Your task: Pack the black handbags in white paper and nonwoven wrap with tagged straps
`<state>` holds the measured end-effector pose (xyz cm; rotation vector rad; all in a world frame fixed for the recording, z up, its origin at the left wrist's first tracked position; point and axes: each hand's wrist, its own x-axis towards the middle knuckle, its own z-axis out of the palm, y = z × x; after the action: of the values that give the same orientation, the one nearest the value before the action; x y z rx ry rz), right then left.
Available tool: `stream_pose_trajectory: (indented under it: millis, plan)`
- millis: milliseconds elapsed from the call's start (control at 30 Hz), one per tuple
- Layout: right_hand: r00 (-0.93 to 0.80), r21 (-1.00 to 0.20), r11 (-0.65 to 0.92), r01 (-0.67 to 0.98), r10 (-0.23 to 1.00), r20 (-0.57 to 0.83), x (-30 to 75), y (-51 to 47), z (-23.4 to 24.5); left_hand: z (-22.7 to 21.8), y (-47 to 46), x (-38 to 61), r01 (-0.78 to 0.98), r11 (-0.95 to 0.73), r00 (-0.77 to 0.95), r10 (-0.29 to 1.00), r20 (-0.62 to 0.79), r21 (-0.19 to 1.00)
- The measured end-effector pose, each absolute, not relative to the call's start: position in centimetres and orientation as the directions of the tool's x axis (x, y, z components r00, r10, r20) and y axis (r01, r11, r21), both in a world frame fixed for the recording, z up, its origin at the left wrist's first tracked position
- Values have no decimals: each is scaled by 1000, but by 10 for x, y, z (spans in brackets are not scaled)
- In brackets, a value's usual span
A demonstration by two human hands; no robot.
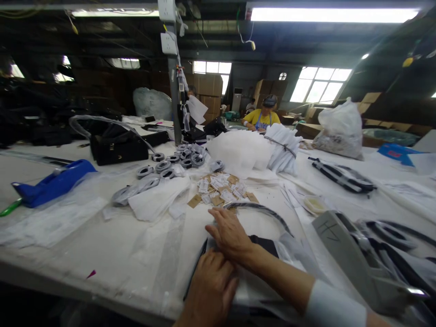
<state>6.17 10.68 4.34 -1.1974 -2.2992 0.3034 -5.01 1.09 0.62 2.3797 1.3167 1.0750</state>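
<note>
A black bag (264,245) lies in front of me, partly under clear plastic and white wrapping. Its curved, wrapped handle (267,208) arches away over the table. My right hand (231,234) reaches across from the right and rests over the bag's left part, fingers stretched and slightly spread. Just below it, my left hand (214,281) is closed with curled fingers at the bag's left edge. Whatever lies inside those fingers is hidden. Beyond my right fingertips is a pile of small brown and white tags (221,188).
Rolled grey straps (166,167) and white sheets (238,150) lie further back. A blue tape dispenser (56,184) is at left, a grey one (361,263) close at right. A black bag (117,147) stands back left. A co-worker in yellow (262,117) sits across the table.
</note>
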Motion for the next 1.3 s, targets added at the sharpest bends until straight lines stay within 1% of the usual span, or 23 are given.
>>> stream_pose_trajectory:
  millis: [67,167,233,267,333,367,433,467,533,567,600,700,767,900,1100,1167,1300]
  plan:
    - [-435,-465,610,642,789,434,55,108,25,3,9,-53,624,-605,337,780,528,495]
    - [-358,-548,612,570,785,505,55,108,10,7,8,-60,560,-672,396,730,557,484]
    - [-282,-634,585,507,807,519,58,111,8,18,10,-67,509,-671,408,740,535,539]
    - [-235,-690,552,468,831,505,60,112,9,24,14,-72,498,-632,377,774,508,594]
    - [-132,-804,456,381,888,440,62,117,12,38,26,-81,520,-488,237,871,431,701]
    - [-90,-851,405,336,913,399,62,119,13,43,35,-86,558,-400,151,910,385,727]
    - [-27,-918,312,244,949,315,62,123,14,49,54,-93,635,-270,40,947,318,724]
    - [-1,-943,270,194,961,275,62,124,14,49,64,-95,651,-217,31,965,260,728]
    - [48,-978,195,68,979,198,62,128,13,46,79,-95,643,-147,73,989,131,752]
    - [72,-986,165,-6,984,164,63,130,12,44,84,-93,634,-135,101,991,91,762]
    - [96,-986,141,-84,986,133,64,131,11,42,87,-91,629,-144,127,989,82,764]
    - [173,-954,83,-287,984,33,66,137,10,39,88,-83,657,-251,175,968,179,711]
    - [210,-927,57,-370,977,-24,68,139,11,40,87,-79,685,-283,196,959,204,672]
    - [226,-908,33,-418,972,-68,69,140,16,46,90,-73,710,-270,219,962,160,651]
    - [185,-904,-21,-426,977,-110,70,143,17,38,98,-64,780,-286,206,957,204,557]
    - [172,-906,-33,-422,978,-116,70,143,16,36,96,-64,819,-316,231,946,228,479]
    - [125,-919,-37,-393,988,-93,68,143,16,43,90,-66,864,-454,403,883,240,220]
